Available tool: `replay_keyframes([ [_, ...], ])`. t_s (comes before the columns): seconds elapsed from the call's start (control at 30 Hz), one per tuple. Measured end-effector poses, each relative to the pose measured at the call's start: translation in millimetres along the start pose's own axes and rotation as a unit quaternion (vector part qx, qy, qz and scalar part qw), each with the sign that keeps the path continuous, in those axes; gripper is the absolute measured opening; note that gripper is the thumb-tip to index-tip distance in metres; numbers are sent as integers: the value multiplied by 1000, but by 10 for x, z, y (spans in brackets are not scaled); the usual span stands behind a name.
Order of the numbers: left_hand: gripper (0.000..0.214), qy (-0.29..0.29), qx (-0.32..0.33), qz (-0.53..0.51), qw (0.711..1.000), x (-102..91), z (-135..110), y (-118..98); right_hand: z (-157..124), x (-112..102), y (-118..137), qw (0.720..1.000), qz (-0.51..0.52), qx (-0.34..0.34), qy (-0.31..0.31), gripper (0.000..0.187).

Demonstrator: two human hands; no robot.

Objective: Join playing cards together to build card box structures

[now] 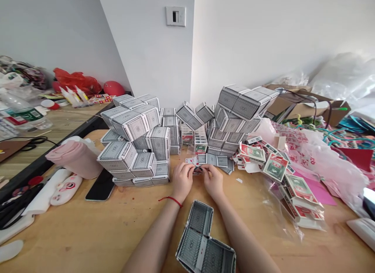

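Note:
Both my hands meet over the middle of the wooden table, fingertips pinching a small playing card (pixel 198 167) from its two sides. My left hand (pixel 183 180), with a red string at the wrist, is closed on its left end, and my right hand (pixel 213 181) on its right end. Loose cards (pixel 191 160) lie just beyond the fingers, partly hidden by them. Close behind sits a row of grey-patterned card pieces (pixel 213 160). Between my forearms rests an L-shaped structure (pixel 197 237) of joined boxes made from grey-backed playing cards.
Stacked card boxes stand at left (pixel 136 148) and right (pixel 231 120), with card packs (pixel 200 138) between them. Opened packs (pixel 275 167) and plastic bags (pixel 322 159) crowd the right. A phone (pixel 100 185) and a pink roll (pixel 74 157) lie left.

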State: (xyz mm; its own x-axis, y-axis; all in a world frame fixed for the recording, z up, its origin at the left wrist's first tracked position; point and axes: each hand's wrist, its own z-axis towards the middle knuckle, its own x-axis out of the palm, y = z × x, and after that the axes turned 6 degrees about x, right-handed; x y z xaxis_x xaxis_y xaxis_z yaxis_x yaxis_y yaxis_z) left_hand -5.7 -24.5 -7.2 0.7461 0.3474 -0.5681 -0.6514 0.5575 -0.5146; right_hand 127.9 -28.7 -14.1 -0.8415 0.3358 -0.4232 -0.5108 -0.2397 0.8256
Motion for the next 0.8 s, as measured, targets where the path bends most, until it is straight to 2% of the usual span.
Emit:
replay_keyframes([
  [0.2,23,-2,-16,15,1000,29,-9,-33,-1,3,0,1000,-21,4,-15,18],
  [0.3,29,-4,-35,0,999,16,-4,-27,11,16,-26,998,30,60,-23,18],
  [0.4,29,-16,-73,-75,994,3,12,-15,46,23,-75,987,101,123,-25,23],
  [0.47,27,-17,-119,-156,980,2,27,-8,75,19,-100,975,156,154,-22,25],
  [0.6,27,11,-216,-303,928,16,64,-6,119,-2,-116,947,254,193,-26,27],
  [0.7,27,18,-242,-340,908,39,82,-7,128,-9,-116,932,295,211,-30,28],
  [0.8,25,24,-245,-334,910,64,78,4,119,-4,-110,927,308,214,-12,28],
])
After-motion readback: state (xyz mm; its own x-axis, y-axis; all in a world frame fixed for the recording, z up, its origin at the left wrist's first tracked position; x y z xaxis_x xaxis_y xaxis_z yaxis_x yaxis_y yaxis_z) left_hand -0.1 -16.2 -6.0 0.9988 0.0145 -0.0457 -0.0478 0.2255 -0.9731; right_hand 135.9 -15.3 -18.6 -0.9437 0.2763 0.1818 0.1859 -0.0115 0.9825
